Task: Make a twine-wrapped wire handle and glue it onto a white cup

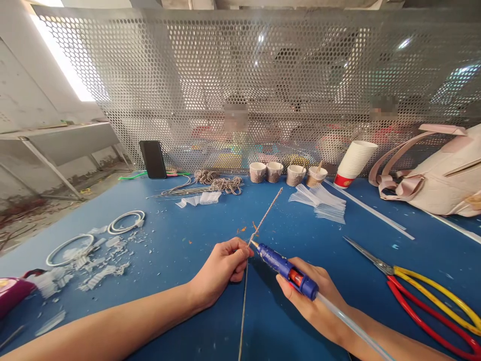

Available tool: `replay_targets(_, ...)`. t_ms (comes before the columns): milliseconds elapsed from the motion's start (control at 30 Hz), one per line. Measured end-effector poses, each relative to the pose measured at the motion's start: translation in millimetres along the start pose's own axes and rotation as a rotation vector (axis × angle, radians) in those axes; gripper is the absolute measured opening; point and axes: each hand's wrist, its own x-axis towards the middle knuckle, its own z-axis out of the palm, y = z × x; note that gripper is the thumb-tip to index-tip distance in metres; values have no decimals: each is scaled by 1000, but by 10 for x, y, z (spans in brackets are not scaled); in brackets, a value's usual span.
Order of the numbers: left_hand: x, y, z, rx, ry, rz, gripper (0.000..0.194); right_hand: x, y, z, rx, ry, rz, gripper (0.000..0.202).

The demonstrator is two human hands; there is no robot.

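My left hand point(225, 265) pinches a thin stick wrapped in twine point(267, 212), which slants up and away to the right over the blue table. A loose length of twine point(243, 311) runs from my fingers down toward the near edge. In my right hand point(315, 296) is a blue hot glue gun point(280, 265), its fingers closed around it. The nozzle is at the stick, right beside my left fingertips; whether it touches is hard to tell. A clear glue stick point(349, 321) sticks out of the gun's back end.
Scissors point(387, 268) with red and yellow handles lie at right. Paper cups point(295, 175), stacked cups point(355, 163), a pink bag point(439, 170) and a phone point(153, 159) line the perforated screen point(225, 65). Twine bundles point(225, 184), plastic strips point(323, 203) and white rings point(126, 222) lie around.
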Motion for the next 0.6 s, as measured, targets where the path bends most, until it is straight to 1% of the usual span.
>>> replay_targets(100, 6, -17, -21, 9, -9, -11, 19, -2, 11, -6, 4, 3, 39, 14)
replay_targets(233, 9, -19, -28, 40, 8, 15, 18, -7, 7, -15, 18, -43, 27, 15)
replay_targets(400, -2, 9, -4, 90, 24, 29, 19, -7, 1, -30, 30, -18, 66, 16)
replay_targets(500, -6, 17, 4, 79, 37, 27, 19, -9, 5, -24, 29, -47, 46, 14)
replay_targets(600, -3, 17, 1, 71, 37, 21, 19, -5, 2, -23, 20, -22, 51, 14)
